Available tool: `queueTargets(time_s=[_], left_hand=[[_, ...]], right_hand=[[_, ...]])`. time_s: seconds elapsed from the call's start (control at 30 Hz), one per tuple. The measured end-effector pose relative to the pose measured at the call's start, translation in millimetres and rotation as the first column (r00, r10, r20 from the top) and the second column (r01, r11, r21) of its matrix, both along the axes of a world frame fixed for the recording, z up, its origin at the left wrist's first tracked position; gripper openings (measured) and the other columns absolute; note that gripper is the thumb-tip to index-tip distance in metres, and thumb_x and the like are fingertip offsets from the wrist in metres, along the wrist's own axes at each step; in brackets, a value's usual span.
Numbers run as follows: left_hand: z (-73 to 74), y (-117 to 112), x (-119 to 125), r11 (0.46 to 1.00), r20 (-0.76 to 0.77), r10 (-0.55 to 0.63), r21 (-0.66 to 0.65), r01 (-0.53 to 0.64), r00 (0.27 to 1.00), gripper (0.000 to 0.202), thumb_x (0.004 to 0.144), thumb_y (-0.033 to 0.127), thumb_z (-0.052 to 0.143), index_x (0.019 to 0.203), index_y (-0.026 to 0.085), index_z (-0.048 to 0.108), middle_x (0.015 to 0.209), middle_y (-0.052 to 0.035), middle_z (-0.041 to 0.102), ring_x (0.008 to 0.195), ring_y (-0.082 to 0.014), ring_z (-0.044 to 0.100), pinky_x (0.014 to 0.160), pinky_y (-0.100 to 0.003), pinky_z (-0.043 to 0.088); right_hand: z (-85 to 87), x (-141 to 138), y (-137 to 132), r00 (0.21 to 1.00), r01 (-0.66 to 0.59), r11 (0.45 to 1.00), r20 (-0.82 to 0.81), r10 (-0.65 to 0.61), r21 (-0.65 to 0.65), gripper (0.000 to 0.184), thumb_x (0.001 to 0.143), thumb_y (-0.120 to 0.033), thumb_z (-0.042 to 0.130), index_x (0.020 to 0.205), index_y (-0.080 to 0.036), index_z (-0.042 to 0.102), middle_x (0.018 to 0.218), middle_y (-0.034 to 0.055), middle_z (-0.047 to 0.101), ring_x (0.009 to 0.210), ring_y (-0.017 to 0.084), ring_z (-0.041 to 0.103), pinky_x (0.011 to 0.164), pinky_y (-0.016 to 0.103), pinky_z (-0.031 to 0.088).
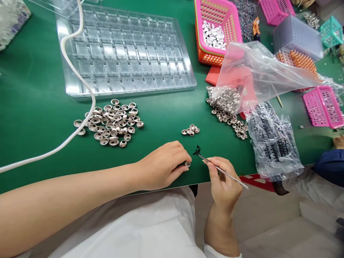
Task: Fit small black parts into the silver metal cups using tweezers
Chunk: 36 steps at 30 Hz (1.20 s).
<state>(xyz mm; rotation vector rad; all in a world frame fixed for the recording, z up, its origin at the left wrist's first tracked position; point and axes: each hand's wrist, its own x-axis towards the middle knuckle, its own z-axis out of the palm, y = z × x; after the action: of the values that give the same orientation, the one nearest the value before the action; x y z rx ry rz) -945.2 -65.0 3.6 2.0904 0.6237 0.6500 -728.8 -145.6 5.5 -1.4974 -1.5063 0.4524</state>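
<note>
My left hand (163, 165) rests on the green table (34, 107) with its fingers pinched on a small silver metal cup (187, 164). My right hand (223, 181) grips thin metal tweezers (223, 172), whose tip touches a little heap of tiny black parts (197, 151). A few silver cups (190, 130) lie just beyond both hands. A large pile of the same cups (110, 122) lies to the left.
A clear compartment tray (126, 53) and a white cable (77, 64) lie at the back left. A clear bag spilling cups (228, 102), a bag of black parts (274, 143) and pink baskets (215, 28) stand on the right. Another person's sleeve (329, 165) shows at the right edge.
</note>
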Motion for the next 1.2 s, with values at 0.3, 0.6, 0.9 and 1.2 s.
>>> queueTargets(time_s=[0.3,0.6,0.9,1.2], left_hand=[[-0.7,1.1,0.4,0.997,0.014,0.036,-0.068,-0.035,0.999,0.014,0.099,0.02,0.053,0.105,0.016,0.065,0.092,-0.0068,0.071,0.087,-0.0207,0.058,0.079,-0.034,0.051],[8.6,4.8,-0.2,0.988,-0.001,0.064,-0.139,-0.064,0.998,0.013,0.097,0.019,0.055,0.103,0.017,0.066,0.09,-0.0059,0.074,0.087,-0.0202,0.061,0.076,-0.032,0.052],[10.0,4.3,0.5,0.987,0.002,0.078,-0.143,-0.077,0.997,0.01,0.094,0.017,0.057,0.099,0.017,0.066,0.088,-0.0052,0.074,0.085,-0.0193,0.061,0.075,-0.031,0.052],[10.2,4.1,0.8,0.983,-0.011,0.106,-0.151,-0.106,0.994,0.003,0.091,0.018,0.063,0.093,0.018,0.065,0.087,-0.003,0.073,0.083,-0.0178,0.062,0.072,-0.028,0.051]], right_hand=[[-2.3,0.4,-2.5,0.998,0.017,1.0,0.053,-0.019,0.022,0.019,0.09,-0.013,0.067,0.104,-0.025,0.069,0.096,0.0035,0.074,0.088,0.02,0.073,0.074,0.037,0.064],[-7.2,-2.4,-4.5,0.999,0.05,0.998,-0.024,-0.049,0.028,0.018,0.089,-0.012,0.069,0.103,-0.024,0.07,0.095,0.0037,0.073,0.085,0.02,0.073,0.071,0.037,0.065],[0.3,-13.4,-5.9,0.976,0.199,0.979,-0.097,-0.194,0.05,0.01,0.089,-0.015,0.069,0.095,-0.023,0.071,0.09,0.0037,0.073,0.077,0.019,0.073,0.063,0.036,0.064],[7.5,-21.9,-9.3,0.967,0.163,0.983,-0.212,-0.142,0.086,0.01,0.091,-0.014,0.065,0.094,-0.022,0.069,0.083,0.0033,0.072,0.068,0.018,0.07,0.058,0.035,0.062]])
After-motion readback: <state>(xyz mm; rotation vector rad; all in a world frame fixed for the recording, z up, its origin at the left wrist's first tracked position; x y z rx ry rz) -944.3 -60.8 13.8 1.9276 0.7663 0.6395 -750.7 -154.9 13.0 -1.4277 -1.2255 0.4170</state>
